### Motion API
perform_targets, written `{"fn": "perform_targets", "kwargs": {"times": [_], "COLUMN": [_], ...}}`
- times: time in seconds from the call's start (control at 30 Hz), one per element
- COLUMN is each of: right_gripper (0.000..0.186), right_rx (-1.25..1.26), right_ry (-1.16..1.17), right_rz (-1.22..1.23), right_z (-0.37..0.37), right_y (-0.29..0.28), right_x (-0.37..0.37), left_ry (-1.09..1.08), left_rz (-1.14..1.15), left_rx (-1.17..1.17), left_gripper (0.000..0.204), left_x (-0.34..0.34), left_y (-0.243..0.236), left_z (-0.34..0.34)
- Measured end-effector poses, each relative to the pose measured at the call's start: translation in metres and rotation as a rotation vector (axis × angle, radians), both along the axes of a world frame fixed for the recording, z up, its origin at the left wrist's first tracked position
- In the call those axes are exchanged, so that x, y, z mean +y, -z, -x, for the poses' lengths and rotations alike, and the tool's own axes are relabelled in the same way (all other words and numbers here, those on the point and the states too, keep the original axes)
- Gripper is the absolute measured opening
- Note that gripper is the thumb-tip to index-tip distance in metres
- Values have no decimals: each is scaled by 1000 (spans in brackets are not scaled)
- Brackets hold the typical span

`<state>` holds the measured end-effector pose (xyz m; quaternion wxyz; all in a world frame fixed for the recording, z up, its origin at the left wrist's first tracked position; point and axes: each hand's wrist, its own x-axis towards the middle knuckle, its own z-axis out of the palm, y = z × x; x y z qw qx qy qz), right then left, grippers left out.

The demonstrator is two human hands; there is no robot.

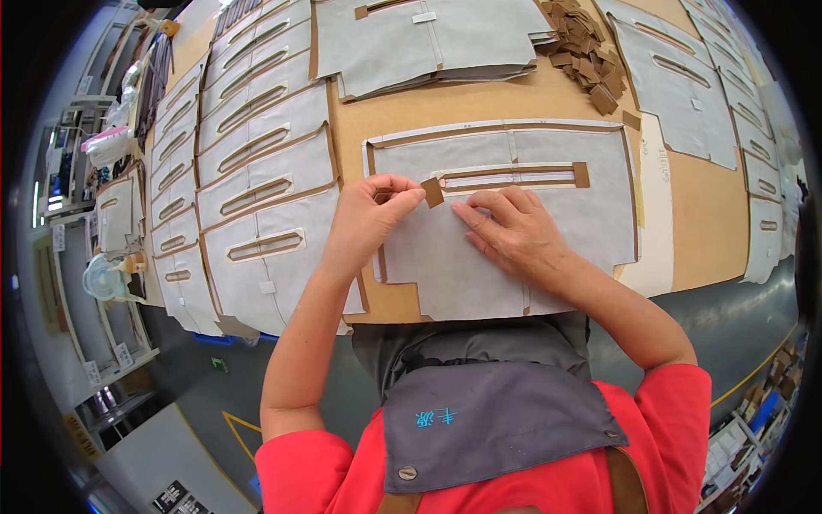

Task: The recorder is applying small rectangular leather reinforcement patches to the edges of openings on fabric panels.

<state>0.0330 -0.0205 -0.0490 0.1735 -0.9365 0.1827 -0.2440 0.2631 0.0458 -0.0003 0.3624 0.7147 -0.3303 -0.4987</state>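
Observation:
A grey fabric panel (462, 248) with brown edging lies flat before me. A long slot (514, 177) with a pale frame and brown edges crosses its upper part. A brown square patch (581, 175) covers the slot's right end. My left hand (377, 210) pinches another small brown patch (434, 193) between thumb and forefinger, just beside the slot's left end. More brown pieces (384, 196) show within its curled fingers. My right hand (512, 227) rests on the panel below the slot, fingers loosely bent and apart, with nothing visible in them.
A stack of grey panels (428, 43) lies beyond mine. At its right is a pile of loose brown patches (586, 51). Overlapping rows of slotted panels (265, 197) cover the table's left side, with more panels (676, 77) at the right. Shelving (86, 317) stands at far left.

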Motion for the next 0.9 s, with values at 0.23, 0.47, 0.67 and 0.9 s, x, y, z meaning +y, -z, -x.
{"fn": "perform_targets", "kwargs": {"times": [0.23, 0.47, 0.67, 0.9], "right_gripper": [37, 35, 35, 36], "right_rx": [-25, -29, -48, -42], "right_ry": [11, 16, 15, 14], "right_rz": [-13, -47, -60, -56], "right_z": [0, 1, 1, 1], "right_y": [-1, 0, -1, -1], "right_x": [-1, -1, -1, -1], "left_ry": [102, 115, 111, 94], "left_rz": [-129, -144, -154, -143], "left_rx": [-13, -118, -148, -166], "left_gripper": [18, 19, 20, 21], "left_x": [-24, -31, -30, -30], "left_y": [7, 3, 6, 9], "left_z": [-9, -6, -8, -6]}}
